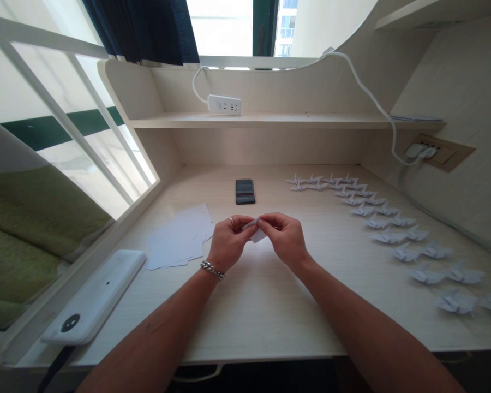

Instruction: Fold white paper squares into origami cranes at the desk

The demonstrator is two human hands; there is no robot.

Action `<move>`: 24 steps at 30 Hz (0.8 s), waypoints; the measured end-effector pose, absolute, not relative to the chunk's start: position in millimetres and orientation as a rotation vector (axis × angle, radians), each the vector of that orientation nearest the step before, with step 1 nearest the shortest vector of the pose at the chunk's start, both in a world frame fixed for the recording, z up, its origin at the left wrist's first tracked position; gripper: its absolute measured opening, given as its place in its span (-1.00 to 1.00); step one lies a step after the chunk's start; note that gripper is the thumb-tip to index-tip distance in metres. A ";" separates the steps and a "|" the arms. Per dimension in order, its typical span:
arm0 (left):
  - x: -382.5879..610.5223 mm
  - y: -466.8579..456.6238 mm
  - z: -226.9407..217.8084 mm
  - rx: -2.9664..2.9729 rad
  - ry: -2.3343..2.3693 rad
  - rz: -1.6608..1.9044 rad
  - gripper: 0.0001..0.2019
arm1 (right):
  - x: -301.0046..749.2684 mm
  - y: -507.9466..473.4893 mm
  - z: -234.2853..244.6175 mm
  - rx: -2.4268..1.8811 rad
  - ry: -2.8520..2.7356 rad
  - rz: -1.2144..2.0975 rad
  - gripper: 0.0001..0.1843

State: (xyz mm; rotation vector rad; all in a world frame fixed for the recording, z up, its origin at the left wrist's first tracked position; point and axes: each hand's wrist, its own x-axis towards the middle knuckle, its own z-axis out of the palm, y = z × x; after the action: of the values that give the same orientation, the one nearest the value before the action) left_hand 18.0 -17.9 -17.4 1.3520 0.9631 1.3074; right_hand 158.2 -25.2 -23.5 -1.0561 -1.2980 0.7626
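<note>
Between both hands, above the middle of the desk, is a small folded piece of white paper [259,235]. My left hand [231,240], with a ring on one finger and a chain bracelet at the wrist, pinches its left side. The thumb and fingers of my right hand [285,236] grip its upper right edge. Parts of the paper are hidden behind the fingertips. Loose white paper sheets [175,240] lie overlapping to the left of my left hand. Folded paper cranes [388,236] stand in rows down the right side of the desk.
A white power bank [102,295] with a dark cable lies at the desk's left edge. Beyond my hands lies a small dark device [245,191]. A power strip [225,105] sits on the shelf [278,121]. A white cable hangs to the wall socket [445,153] at right.
</note>
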 end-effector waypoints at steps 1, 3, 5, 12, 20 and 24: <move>17.9 -17.7 -17.7 1.347 0.958 1.306 -0.72 | 158.6 -24.3 -23.9 -1.049 -1.291 0.785 -0.85; 17.8 -17.3 -18.4 1.348 0.956 1.299 -0.73 | 159.6 -22.9 -24.5 -1.030 -1.289 0.836 -0.84; 17.8 -17.0 -18.9 1.358 0.954 1.288 -0.73 | 160.5 -22.0 -25.1 -1.012 -1.305 0.882 -0.82; 19.7 -18.6 -16.5 1.170 0.946 1.148 -0.63 | 162.8 -18.2 -28.8 -1.039 -1.185 0.883 -0.77; 19.7 -16.9 -16.7 1.272 1.035 0.948 -0.68 | 162.4 -15.8 -27.9 -1.032 -0.986 1.003 -0.67; 18.6 -14.8 -19.8 1.309 1.018 0.987 -0.68 | 161.4 -17.1 -24.1 -1.015 -0.916 1.084 -0.65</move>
State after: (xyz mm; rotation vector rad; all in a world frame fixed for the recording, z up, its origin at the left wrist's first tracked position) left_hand 18.6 -14.8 -19.8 1.3087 1.0182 0.9867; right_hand 161.4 -17.1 -24.1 -1.0153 -0.9158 1.0841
